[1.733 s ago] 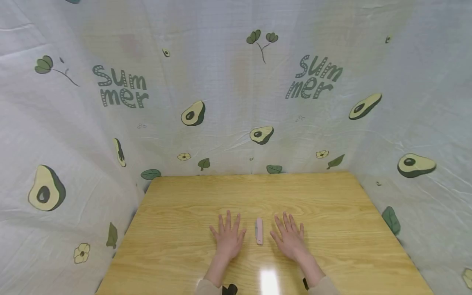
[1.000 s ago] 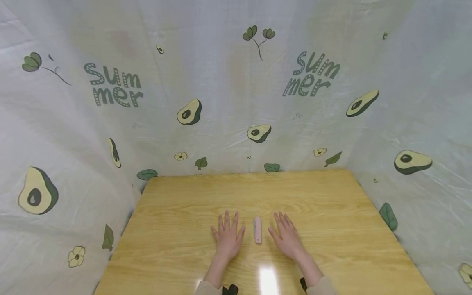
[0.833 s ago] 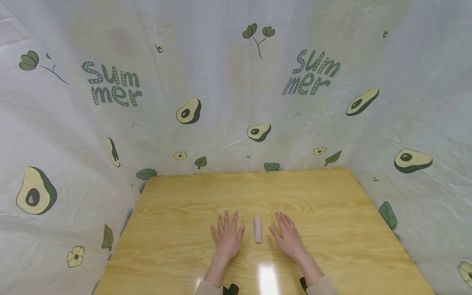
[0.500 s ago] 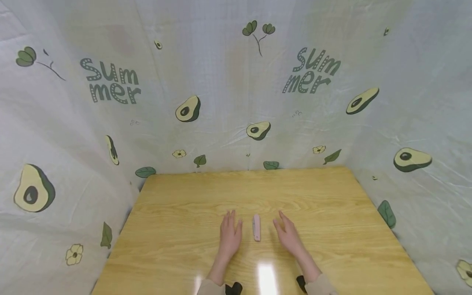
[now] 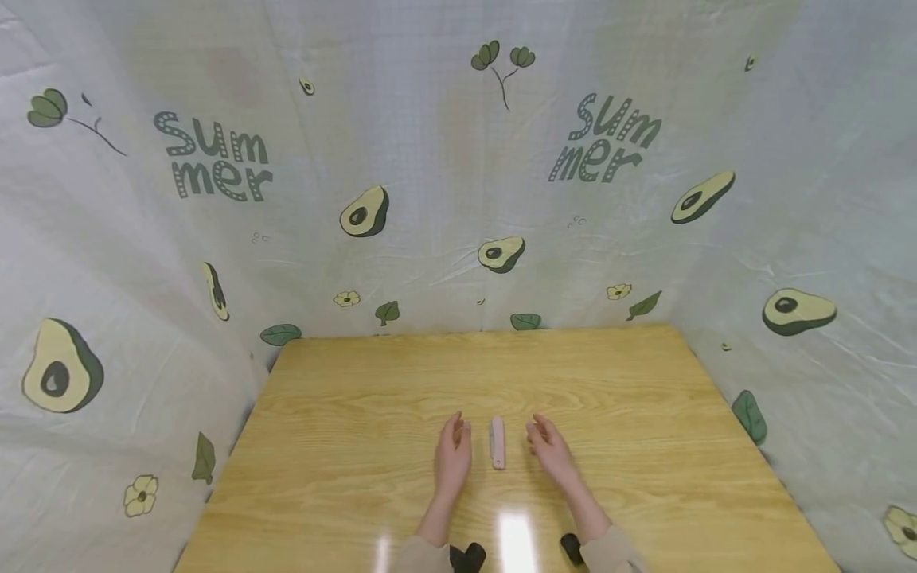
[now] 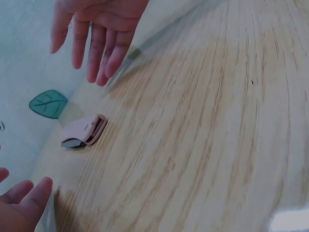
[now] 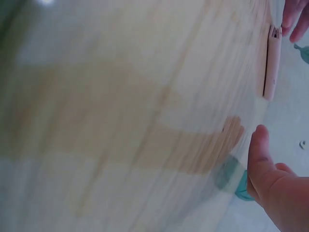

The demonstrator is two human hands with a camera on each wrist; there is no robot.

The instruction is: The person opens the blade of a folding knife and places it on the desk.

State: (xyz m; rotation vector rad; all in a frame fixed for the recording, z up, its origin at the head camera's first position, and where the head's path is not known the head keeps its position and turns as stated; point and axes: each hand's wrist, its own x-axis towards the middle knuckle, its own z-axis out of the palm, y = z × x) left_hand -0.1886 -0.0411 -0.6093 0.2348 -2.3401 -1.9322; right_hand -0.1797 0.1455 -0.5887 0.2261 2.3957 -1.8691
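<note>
A pink folding knife [image 5: 497, 442] lies on the wooden table, its handle pointing away from the person and a grey blade edge showing along one side. My left hand [image 5: 454, 458] is just left of it, palm turned inward and fingers loosely bent. On the other side is my right hand [image 5: 552, 452], thumb toward the knife, fingers loosely bent too. Neither hand touches the knife. In the left wrist view the folding knife [image 6: 83, 132] sits between the fingertips of both hands. The right wrist view shows the knife's pink handle [image 7: 273, 63] edge-on, beyond the right thumb.
The wooden table [image 5: 344, 414] reaches back to a pale cloth [image 5: 430, 143] printed with avocados, leaves and lettering, which also hangs at both sides. Dark straps [image 5: 467, 557] sit at the wrists by the beige sleeves. A bright reflection shines on the table's near part.
Both hands, earlier palm down with fingers spread, have turned inward and their fingers have bent. They are slightly nearer the folding knife, which stays on the table. The head view has shifted a little.
</note>
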